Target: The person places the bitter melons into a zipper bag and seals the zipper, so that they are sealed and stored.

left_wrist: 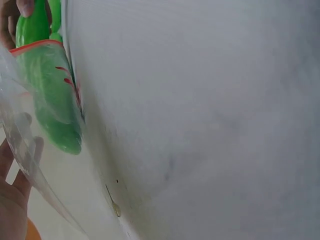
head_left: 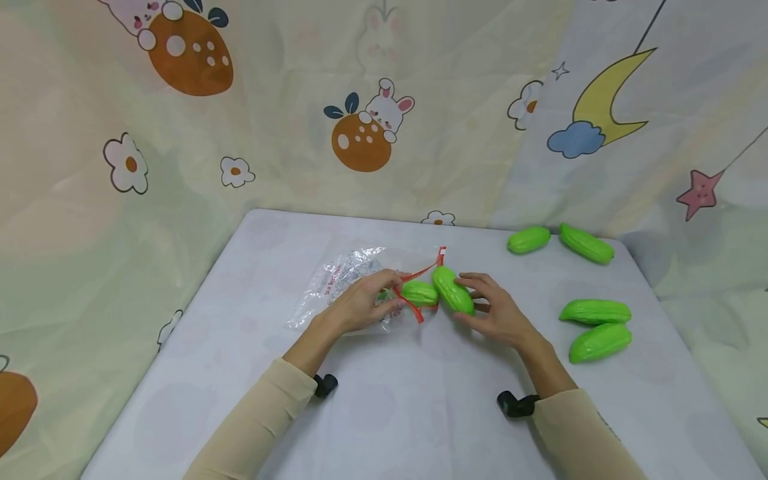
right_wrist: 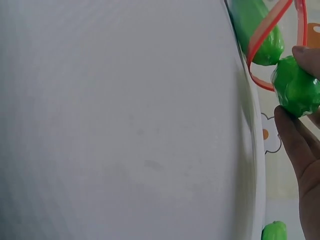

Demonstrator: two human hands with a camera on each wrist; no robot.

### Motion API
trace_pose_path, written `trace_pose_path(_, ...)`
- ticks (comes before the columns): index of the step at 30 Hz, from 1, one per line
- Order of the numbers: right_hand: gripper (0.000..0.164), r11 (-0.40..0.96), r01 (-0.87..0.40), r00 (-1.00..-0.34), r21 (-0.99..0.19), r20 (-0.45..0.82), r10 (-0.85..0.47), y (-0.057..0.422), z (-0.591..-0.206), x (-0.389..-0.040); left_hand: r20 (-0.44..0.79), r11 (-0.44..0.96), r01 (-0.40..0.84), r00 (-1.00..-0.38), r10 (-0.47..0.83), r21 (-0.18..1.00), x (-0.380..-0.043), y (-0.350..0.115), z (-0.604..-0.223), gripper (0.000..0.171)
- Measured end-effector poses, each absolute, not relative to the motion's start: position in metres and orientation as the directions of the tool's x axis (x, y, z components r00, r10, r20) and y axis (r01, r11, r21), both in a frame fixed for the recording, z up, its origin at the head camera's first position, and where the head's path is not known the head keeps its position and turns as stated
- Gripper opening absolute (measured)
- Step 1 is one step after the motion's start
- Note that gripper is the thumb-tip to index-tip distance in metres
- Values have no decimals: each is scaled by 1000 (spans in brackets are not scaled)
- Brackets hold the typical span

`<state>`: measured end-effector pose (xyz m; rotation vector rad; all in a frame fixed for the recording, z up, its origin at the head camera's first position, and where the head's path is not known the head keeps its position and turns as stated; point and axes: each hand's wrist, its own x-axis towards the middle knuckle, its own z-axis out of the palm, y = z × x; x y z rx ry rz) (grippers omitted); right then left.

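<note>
My left hand [head_left: 364, 300] holds the clear plastic zip bag [head_left: 324, 293] near its red-edged mouth. The mouth gapes toward the right. Inside the bag lies a bright green, ridged, cucumber-shaped vegetable [head_left: 420, 293], partly hidden by the left hand; the left wrist view shows one through the plastic [left_wrist: 55, 110]. My right hand [head_left: 495, 310] grips another cucumber-shaped vegetable [head_left: 451, 290] between thumb and fingers, just outside the mouth. In the right wrist view this vegetable [right_wrist: 295, 87] is seen end-on, beside the red strip [right_wrist: 265, 37].
Two more green vegetables [head_left: 529, 240] [head_left: 587, 244] lie at the table's back right. Another two [head_left: 595, 311] [head_left: 601, 343] lie side by side nearer, right of my right hand. The white-covered table [head_left: 384, 413] ends at a printed cloth backdrop [head_left: 288, 133].
</note>
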<state>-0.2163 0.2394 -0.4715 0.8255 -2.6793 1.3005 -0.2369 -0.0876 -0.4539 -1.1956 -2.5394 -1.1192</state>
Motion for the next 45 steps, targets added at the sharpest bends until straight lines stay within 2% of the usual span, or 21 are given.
trace_pose_path(13,67,527,-466,-860,-711,223,-459,233,-471,-215,378,419,699,-686,621,580,-237,-86,-453,27)
trace_pose_path(25,60,505,-424,-870,-752,183,-458,226,-471,-219,378,433,705,-684,624,561,-237,-84,-457,27)
trace_pose_path(32,54,501,-356,-885,-789,112,-452,221,-468,-217,386,427,718,-672,633,549,-237,-82,-457,24)
trace_pose_path(40,52,448,-406,-859,-797,165,-485,219,-474,-220,379,427,720,-668,641,547,-236,-79,-456,23)
trace_pose_path(45,52,465,-439,-849,-768,185,-495,218,-473,-221,389,419,730,-658,645,540,-236,-78,-453,24)
